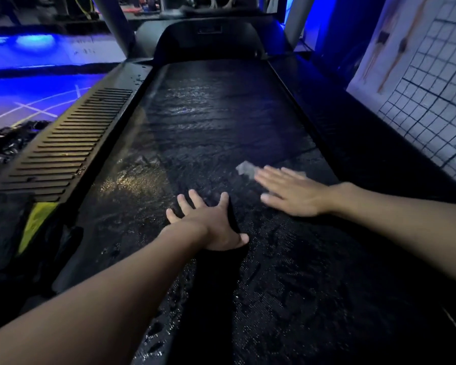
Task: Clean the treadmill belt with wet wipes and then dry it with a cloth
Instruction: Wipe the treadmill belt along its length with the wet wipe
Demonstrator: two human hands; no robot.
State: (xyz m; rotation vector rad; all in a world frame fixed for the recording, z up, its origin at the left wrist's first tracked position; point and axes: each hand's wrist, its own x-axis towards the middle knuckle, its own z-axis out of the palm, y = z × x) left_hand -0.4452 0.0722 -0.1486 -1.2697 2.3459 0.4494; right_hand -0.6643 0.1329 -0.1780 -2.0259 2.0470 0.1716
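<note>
The black treadmill belt [208, 122] runs away from me and glistens wet in patches. My right hand [291, 192] lies flat, fingers spread, pressing a pale wet wipe [245, 169] onto the belt's right half; only the wipe's corner shows past the fingertips. My left hand [211, 222] rests palm down near the belt's middle, fingers apart, with nothing in it. The dark strip below that hand looks like its shadow.
A ribbed side rail [63, 151] borders the belt on the left, a dark rail [353, 133] on the right. The motor hood [208, 40] and two grey uprights stand at the far end. A white gridded wall [432, 88] is close on the right. Dark bags [8, 143] lie left.
</note>
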